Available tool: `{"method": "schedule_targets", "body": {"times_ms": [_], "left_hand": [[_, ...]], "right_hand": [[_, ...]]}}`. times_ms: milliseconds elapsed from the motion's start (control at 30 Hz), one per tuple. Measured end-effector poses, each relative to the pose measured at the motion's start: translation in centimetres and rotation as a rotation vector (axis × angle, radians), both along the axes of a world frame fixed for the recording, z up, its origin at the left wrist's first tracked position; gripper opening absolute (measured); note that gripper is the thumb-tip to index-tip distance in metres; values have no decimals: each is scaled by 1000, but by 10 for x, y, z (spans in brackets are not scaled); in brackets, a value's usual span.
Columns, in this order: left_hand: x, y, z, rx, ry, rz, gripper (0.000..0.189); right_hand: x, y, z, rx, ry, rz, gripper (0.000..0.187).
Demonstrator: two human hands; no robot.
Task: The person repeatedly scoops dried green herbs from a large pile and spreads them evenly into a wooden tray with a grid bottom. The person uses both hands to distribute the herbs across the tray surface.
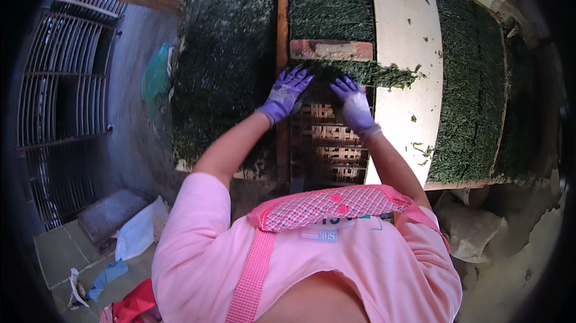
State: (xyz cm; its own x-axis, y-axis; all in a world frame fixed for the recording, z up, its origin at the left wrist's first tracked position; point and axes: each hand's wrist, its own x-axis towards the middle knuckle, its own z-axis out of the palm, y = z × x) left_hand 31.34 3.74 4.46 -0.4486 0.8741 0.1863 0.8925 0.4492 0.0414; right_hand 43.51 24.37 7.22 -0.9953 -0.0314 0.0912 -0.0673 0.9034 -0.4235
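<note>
My left hand (288,91), in a purple glove, lies with its fingers spread over a wooden divider beside the large bed of chopped green leaves (225,62). My right hand (353,100), gloved the same way, reaches down at the near edge of a strip of green leaves (387,74) that spills onto a pale board (407,53). Between and below the hands shows a woven lattice frame (335,134). Beyond them a reddish wooden block (331,49) rests against more leaves (332,3). Neither hand visibly grips anything.
Another leaf-covered tray (468,89) lies right of the board. Barred metal racks (65,80) stand at the left, with a green bag (156,74) nearer the leaf bed. Cloths (105,278) lie on the floor at lower left. A sack (468,233) sits at lower right.
</note>
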Motion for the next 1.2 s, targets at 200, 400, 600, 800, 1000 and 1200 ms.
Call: {"method": "schedule_targets", "body": {"times_ms": [200, 400, 600, 800, 1000, 1200], "left_hand": [[8, 107, 53, 408, -349, -252, 40], [48, 236, 27, -116, -151, -149, 47], [4, 157, 26, 317, -915, 217, 30], [6, 64, 25, 620, -207, 469, 39], [26, 47, 17, 363, -464, 92, 50], [24, 34, 1, 388, -85, 689, 63]], "right_hand": [[-6, 4, -21, 41, 113, -396, 54], [13, 2, -140, -416, -139, -454, 56], [-4, -2, -43, 191, 62, -349, 78], [-4, -9, 2, 125, -115, -391, 73], [-22, 28, 7, -657, 23, -413, 26], [-68, 47, 55, -305, 416, -316, 27]]}}
